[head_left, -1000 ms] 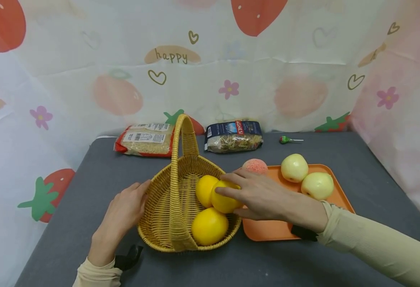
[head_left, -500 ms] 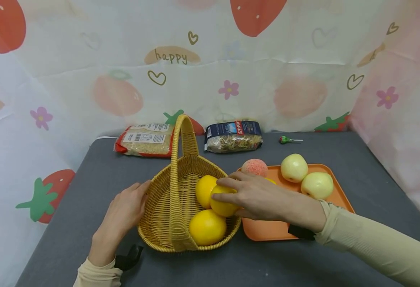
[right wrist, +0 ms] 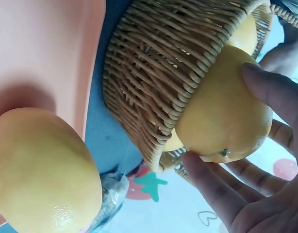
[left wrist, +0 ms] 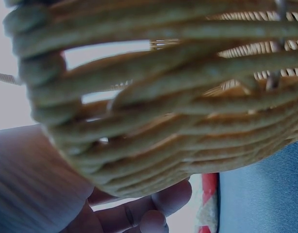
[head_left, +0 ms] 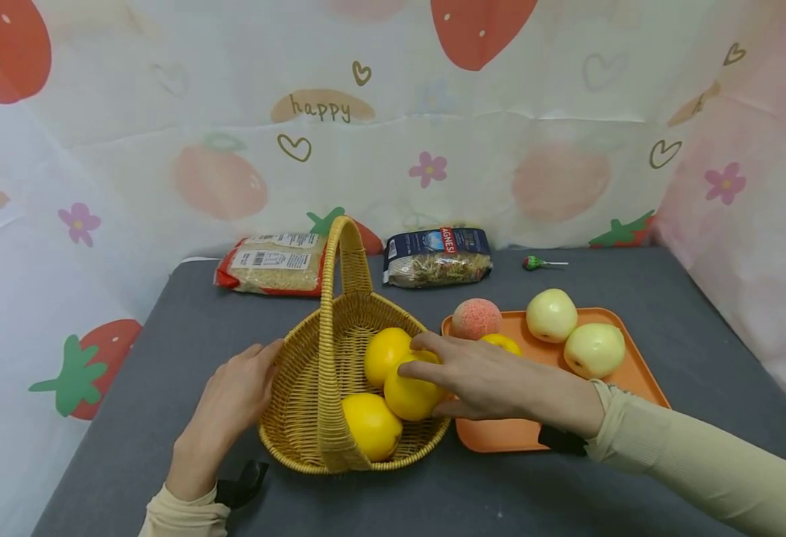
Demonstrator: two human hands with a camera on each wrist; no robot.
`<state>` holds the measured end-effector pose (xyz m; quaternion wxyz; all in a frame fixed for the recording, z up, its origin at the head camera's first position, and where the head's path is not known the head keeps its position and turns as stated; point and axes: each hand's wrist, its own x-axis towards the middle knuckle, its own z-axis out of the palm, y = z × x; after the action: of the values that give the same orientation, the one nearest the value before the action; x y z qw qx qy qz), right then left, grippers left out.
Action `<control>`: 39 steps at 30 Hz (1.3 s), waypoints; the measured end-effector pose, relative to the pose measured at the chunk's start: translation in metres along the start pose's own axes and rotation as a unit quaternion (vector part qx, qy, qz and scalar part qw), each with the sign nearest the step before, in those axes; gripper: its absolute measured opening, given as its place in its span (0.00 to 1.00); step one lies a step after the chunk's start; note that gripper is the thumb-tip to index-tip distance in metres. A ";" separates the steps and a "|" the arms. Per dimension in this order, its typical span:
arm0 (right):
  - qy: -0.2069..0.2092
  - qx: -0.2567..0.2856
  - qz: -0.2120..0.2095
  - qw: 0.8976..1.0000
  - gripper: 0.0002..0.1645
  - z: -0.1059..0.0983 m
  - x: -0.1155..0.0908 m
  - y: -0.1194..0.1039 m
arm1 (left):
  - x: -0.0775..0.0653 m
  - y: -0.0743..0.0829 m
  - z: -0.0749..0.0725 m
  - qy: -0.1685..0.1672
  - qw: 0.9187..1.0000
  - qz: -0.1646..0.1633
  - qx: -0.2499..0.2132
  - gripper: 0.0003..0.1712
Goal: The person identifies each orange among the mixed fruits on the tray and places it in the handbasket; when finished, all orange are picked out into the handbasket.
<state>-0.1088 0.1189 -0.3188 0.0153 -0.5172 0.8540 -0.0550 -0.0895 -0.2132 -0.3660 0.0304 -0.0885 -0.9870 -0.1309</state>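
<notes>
Fruit (head_left: 373, 426) in basket (head_left: 297, 418), left of tray (head_left: 500, 434) — bags (head_left: 437, 257) behind.

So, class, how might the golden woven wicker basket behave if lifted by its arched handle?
The golden woven wicker basket would probably tip toward the person's right, since the round yellow fruits in it sit mostly right of its arched handle. Its tightly stacked canes suggest fairly stiff walls, while the gaps between them hint that, unloaded, it may be light for its size.

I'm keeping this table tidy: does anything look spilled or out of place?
Nothing looks spilled. Slightly odd: a round green and red lollipop lies loose on the grey table, outside the orange rectangular tray.
</notes>
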 end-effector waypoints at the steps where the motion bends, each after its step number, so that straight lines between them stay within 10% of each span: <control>1: 0.006 0.004 0.001 1.000 0.36 0.001 0.000 0.000 | 0.000 0.000 0.000 0.001 1.000 0.001 0.000 0.22; 39: -0.013 0.000 -0.017 1.000 0.22 0.027 0.006 -0.004 | -0.001 0.000 0.000 0.004 1.000 0.008 -0.001 0.22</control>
<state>-0.1065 0.1094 -0.3448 0.0256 -0.5322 0.8448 -0.0486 -0.0885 -0.2138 -0.3664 0.0349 -0.0960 -0.9860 -0.1321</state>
